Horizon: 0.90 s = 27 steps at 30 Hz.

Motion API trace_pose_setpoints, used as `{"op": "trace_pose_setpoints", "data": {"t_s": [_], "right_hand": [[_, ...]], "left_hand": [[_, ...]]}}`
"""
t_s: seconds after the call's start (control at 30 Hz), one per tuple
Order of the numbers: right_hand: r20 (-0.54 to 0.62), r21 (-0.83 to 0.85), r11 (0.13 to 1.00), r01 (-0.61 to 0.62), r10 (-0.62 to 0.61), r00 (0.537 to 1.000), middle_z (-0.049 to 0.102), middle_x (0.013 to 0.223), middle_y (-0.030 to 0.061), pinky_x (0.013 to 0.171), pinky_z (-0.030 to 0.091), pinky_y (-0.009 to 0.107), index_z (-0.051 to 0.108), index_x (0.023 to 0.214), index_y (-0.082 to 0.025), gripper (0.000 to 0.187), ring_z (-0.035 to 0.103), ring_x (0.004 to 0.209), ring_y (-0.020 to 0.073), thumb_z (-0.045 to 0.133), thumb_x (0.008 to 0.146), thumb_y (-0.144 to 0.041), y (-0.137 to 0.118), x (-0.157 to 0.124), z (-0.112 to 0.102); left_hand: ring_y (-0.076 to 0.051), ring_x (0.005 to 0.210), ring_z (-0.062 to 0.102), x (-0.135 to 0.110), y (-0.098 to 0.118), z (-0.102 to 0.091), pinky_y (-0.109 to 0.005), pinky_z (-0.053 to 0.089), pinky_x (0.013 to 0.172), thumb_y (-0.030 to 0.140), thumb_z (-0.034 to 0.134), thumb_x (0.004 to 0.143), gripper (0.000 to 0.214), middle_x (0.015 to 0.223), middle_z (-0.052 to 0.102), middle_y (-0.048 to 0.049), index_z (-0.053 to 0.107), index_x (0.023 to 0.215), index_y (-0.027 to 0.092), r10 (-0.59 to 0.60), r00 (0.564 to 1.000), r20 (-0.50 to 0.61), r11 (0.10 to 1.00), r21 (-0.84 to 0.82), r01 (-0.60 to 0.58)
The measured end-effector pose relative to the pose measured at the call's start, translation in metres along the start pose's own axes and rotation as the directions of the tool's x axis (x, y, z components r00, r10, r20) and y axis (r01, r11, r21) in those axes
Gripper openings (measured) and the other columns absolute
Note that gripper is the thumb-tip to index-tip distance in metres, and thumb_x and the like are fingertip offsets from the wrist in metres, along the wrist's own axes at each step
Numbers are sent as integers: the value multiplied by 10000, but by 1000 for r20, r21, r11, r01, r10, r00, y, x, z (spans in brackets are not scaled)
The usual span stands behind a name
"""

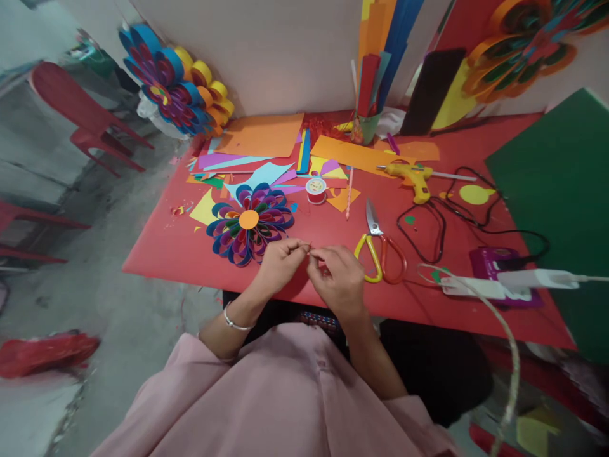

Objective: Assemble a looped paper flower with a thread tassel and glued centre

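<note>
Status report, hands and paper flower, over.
Left hand, right hand apparently pinching thin reddish item. Multicoloured round paper flower beside left hand. Yellow-and-red-handled metal scissors beside right hand, possible obstruction.

1. In my grip, red thread point(311, 245)!
2. Left of it, I'm seeing a paper flower point(249, 221): blue, purple, green petals, orange heart!
3. Right, scissors point(375, 231), yellow-and-red handles!
4. Just beyond, a red-and-white spool point(316, 191)!
5. Underneath, plain red tabletop point(169, 247)!

Head-worn view, forward and down over the nearby table point(162, 252)
</note>
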State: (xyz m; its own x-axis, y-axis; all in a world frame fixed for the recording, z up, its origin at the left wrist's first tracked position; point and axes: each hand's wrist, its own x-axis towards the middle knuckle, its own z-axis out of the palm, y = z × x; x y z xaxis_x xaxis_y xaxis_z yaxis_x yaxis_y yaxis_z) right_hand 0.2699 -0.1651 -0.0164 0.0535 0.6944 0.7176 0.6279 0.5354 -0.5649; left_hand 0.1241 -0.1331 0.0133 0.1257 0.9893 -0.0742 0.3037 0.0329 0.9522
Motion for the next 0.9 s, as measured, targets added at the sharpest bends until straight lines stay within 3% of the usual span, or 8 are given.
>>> {"op": "trace_pose_setpoints", "data": {"t_s": [0.13,0.4,0.9], "right_hand": [[31,82,994,-76,74,997,708,871,58,697,563,302,736,977,-211,131,662,779,177,656,930,-117,-1,-1,-1],[19,47,991,-123,122,992,694,841,59,695,555,306,778,995,-192,123,651,752,173,667,955,-157,3,-5,4],[49,-12,994,-110,111,993,733,868,62,763,549,315,782,1025,-208,143,677,797,177,641,1003,-195,5,-6,-1]], "left_hand": [[-145,712,621,0,0,-1,-245,483,675,320,611,846,225,735,732,-10,748,743,175,8,1000,1,1000,7,-8],[-126,671,577,-2,3,-3,-232,462,653,298,602,858,227,687,679,4,705,704,168,30,1000,8,998,49,-31],[-134,726,666,-5,1,-7,-226,513,692,251,558,952,236,789,765,-7,755,844,176,249,966,75,947,189,-259]]}}
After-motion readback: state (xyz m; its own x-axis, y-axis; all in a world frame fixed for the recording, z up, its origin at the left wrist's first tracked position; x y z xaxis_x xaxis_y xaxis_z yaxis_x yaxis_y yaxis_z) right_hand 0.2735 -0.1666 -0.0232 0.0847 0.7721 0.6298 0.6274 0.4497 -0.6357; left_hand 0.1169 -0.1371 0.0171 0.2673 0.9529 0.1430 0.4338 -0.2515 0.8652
